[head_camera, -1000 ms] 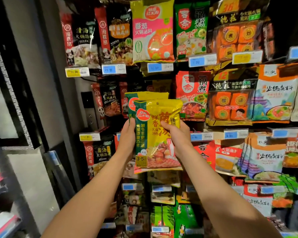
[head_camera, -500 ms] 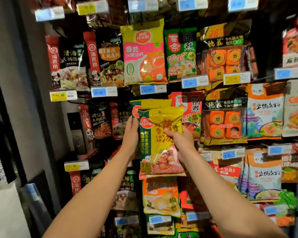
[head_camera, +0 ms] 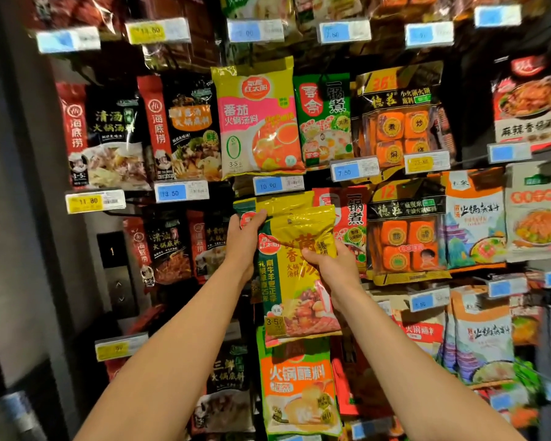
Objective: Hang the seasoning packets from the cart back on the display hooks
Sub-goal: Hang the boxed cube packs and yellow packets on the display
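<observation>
A yellow packet [head_camera: 299, 268] is held up against the display, just under the 10.90 tag [head_camera: 279, 185], so its punched top edge can be brought level with a hook; the hook itself is hidden behind the packets. The packet is pinched by the right hand [head_camera: 330, 265] at mid-height on its right side, thumb across the front and fingers curled behind, apparently to steer and lift it. The hung packets [head_camera: 277, 206] of the same kind behind it are gripped at their top left corner by the left hand [head_camera: 244, 238], fingers curled over the edge, likely to steady them or hold them back so the hook end is freed. The held packet is tilted slightly and overlaps the row. Whether its hole is on the hook yet cannot be told; judged as not yet hung. The tomato packet [head_camera: 256, 119] hangs directly above, the orange packet [head_camera: 299, 386] directly below. The cart is not in view
</observation>
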`<state>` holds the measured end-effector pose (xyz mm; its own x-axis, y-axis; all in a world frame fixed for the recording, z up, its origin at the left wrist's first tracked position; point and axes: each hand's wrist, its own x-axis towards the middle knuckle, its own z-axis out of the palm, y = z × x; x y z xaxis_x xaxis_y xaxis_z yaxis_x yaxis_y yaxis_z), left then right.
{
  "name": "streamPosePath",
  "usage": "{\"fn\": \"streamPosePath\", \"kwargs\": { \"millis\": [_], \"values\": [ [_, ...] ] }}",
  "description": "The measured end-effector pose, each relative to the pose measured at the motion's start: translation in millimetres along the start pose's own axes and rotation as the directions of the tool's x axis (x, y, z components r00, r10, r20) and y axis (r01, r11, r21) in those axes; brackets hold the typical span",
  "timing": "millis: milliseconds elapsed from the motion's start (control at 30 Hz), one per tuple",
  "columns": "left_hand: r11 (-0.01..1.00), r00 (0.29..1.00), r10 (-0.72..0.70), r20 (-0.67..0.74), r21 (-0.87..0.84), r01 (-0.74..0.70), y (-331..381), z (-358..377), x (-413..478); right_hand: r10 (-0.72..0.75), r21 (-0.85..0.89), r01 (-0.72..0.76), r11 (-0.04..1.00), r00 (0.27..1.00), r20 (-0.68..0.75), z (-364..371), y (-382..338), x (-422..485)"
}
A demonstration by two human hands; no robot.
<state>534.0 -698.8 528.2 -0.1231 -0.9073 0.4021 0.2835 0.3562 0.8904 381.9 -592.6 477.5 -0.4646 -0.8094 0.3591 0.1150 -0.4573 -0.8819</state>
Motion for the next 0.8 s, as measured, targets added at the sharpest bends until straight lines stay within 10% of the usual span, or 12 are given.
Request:
{"fn": "streamPosePath", "kwargs": {
  "millis": [800],
  "values": [
    [0.998, 0.987, -0.045, -0.153, -0.058, 0.037, 4.0, 19.1, 34.4, 0.081, -0.089, -0.083, 0.993, 0.996, -0.022, 4.5, 4.9, 25.2]
  ]
}}
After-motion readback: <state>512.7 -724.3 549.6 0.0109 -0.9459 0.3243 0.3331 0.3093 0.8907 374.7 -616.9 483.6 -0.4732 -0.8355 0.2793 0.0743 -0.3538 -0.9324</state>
